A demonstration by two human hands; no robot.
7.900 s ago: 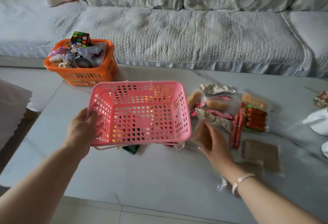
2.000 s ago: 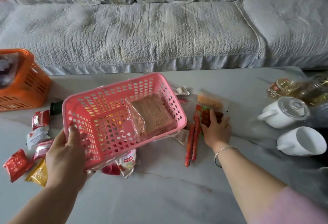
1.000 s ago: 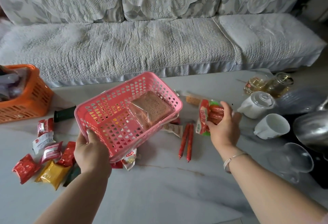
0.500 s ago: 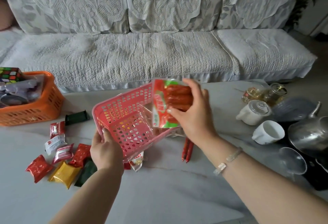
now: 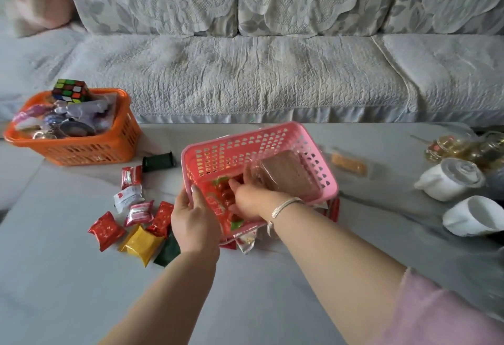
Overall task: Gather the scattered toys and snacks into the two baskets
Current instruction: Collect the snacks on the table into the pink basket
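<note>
The left hand (image 5: 195,221) clamps the near rim of the pink basket (image 5: 321,170), thumb hooked inside, apparently to hold the light, perforated plastic tub steady and tipped toward the person while it is loaded. The right hand (image 5: 246,200) reaches over that same rim with its fingers spread down on the red sausage pack (image 5: 218,200), pressing it onto the basket floor; whether the fingers have let go of the glossy film cannot be told. Just beyond the right hand's fingertips, a flat brown bread slice in clear wrap (image 5: 289,175) leans against the far wall of the basket, likely set there to leave floor room. To the left of the left hand, small pillow-shaped foil snack packets (image 5: 136,224) in red, yellow, white and dark green lie loose on the smooth marble table (image 5: 81,290). Farther left and beyond, the orange basket (image 5: 90,150) holds toys, a Rubik's cube (image 5: 70,90) riding on top. Right of the right hand, an orange wafer pack (image 5: 349,166) waits on the table.
</note>
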